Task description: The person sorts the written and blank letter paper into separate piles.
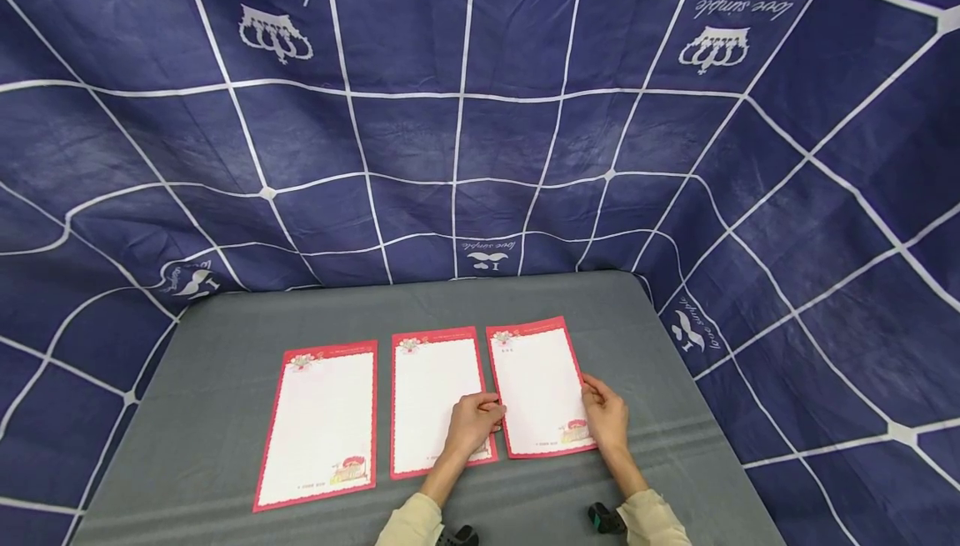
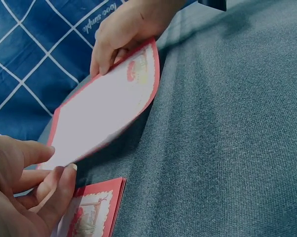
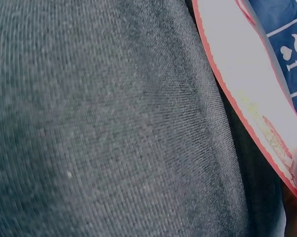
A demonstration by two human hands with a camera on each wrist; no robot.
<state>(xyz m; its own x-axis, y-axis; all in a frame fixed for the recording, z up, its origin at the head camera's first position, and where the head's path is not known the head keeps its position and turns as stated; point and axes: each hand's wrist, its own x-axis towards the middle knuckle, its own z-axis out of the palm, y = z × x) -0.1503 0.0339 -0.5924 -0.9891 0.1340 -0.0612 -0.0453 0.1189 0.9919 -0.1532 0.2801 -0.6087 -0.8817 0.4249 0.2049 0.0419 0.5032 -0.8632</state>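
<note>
A sheet of red-bordered writing paper (image 1: 536,388) is held between both hands. It has a flower at its top left corner and a small coloured drawing at the bottom right. My left hand (image 1: 472,423) pinches its left edge over the middle paper (image 1: 435,388). On the opposite edge, my right hand (image 1: 606,414) grips the sheet with the thumb on top. The left wrist view shows the held paper (image 2: 99,108) bowed and lifted off the cloth, with a shadow beneath. Only a sliver of the right hand (image 3: 294,215) shows in the right wrist view.
A matching paper (image 1: 318,421) lies flat at the left on the grey tabletop (image 1: 202,413). In the left wrist view the middle papers (image 2: 96,205) form a thin stack. Blue cloth with white grid lines (image 1: 412,137) hangs behind and along the sides.
</note>
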